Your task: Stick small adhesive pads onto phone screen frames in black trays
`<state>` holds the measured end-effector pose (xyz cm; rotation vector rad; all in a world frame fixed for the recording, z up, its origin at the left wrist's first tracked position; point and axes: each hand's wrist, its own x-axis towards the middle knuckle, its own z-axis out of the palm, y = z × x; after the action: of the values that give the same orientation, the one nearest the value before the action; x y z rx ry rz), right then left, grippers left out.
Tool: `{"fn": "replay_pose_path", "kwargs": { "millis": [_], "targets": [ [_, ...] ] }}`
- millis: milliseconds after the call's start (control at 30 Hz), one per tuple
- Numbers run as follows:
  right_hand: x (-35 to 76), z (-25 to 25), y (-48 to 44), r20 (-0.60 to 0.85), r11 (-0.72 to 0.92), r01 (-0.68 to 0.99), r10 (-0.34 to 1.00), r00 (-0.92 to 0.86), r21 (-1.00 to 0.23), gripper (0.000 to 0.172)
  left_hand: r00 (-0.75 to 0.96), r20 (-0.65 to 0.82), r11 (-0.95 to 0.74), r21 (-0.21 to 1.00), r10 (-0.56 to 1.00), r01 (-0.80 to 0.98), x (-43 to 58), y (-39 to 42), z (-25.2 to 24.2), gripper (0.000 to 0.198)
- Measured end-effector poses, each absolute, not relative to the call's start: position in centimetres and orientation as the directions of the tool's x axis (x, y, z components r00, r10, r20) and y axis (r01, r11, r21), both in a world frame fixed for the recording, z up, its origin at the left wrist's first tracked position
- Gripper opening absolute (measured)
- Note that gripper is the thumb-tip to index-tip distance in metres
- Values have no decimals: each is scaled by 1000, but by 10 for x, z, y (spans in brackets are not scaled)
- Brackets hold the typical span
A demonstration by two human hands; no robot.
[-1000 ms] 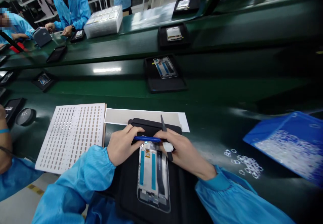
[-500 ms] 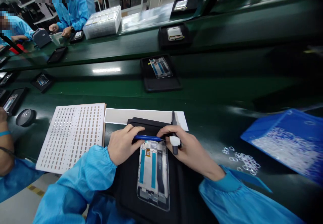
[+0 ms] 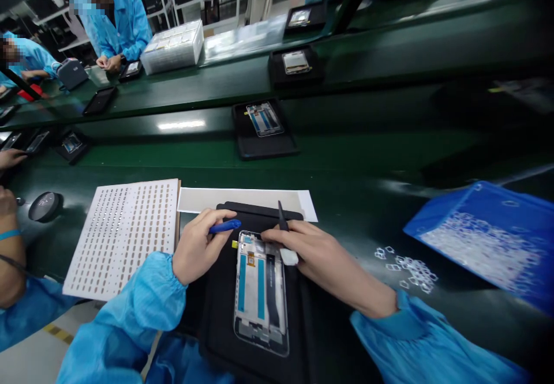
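A phone frame with blue strips and bare metal lies on a black tray in front of me. My left hand is closed around a blue pen-like tool, beside the frame's upper left corner. A small yellow tab sticks out from that edge. My right hand grips a dark pointed tool, perhaps tweezers, its tip pointing away from me. A white piece shows at its near end. The right fingertips are at the top of the frame, seemingly touching it.
A white perforated board lies left, a pale strip behind the tray. At right are small white frame pieces and a blue bag of similar pieces. Another tray holds a phone frame farther back. Co-workers sit left and across.
The blue tool has come away from the frame's top edge and swung left with my left hand. My right fingers have moved lower onto the frame's top. A co-worker's hand appears at far left.
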<state>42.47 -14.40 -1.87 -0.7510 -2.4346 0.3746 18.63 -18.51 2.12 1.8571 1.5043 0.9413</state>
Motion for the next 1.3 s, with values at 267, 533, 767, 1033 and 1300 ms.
{"fn": "replay_pose_path", "kwargs": {
  "millis": [267,533,767,1033,1300],
  "targets": [
    [428,-14,-142,481,841,423,540,-691,-337,57,-69,229,-188,907,971,377,184,-193,25,36],
    [422,-15,-174,641,846,277,527,-558,-455,49,-131,159,-154,987,979,47,199,-197,32,52],
    [414,-6,-183,665,870,204,477,-575,-448,50,75,95,-99,994,993,50,216,-200,38,49],
    [405,-3,-192,484,639,256,738,-470,-725,24,47,93,-97,992,995,79,213,-204,34,50],
    [396,9,-193,38,49,21,923,-384,-999,24,156,175,-200,966,972,164,208,-209,41,27]
  ]
}}
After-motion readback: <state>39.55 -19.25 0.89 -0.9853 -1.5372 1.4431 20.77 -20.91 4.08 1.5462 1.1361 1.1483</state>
